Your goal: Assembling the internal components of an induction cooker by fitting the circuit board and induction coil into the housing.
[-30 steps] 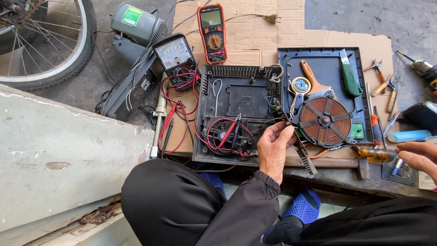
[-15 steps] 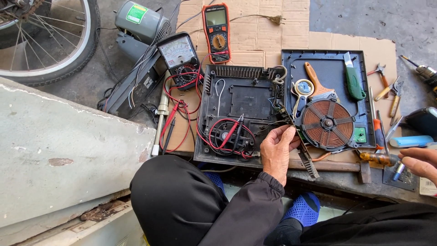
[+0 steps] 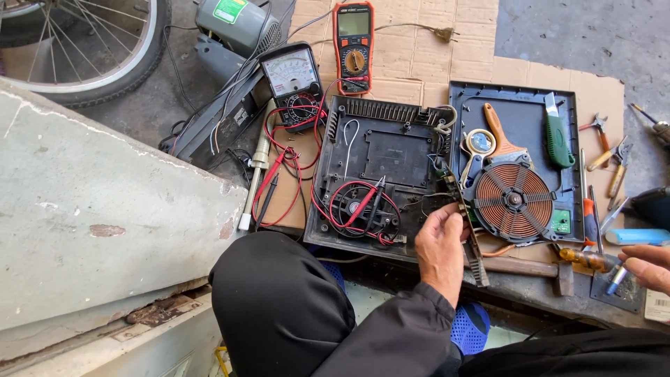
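Your left hand (image 3: 441,241) pinches the circuit board (image 3: 464,213) edge-up, between the open case (image 3: 380,167) and the copper coil (image 3: 513,200). Your right hand (image 3: 648,267), at the frame's edge, grips a small blue tool (image 3: 615,279). Beyond the case lie two meters (image 3: 352,45).

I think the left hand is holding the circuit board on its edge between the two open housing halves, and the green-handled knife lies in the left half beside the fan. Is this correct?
Not quite. The head view shows the green-handled knife in the right half, above the copper coil, not beside the fan. The left hand does hold the circuit board on edge.
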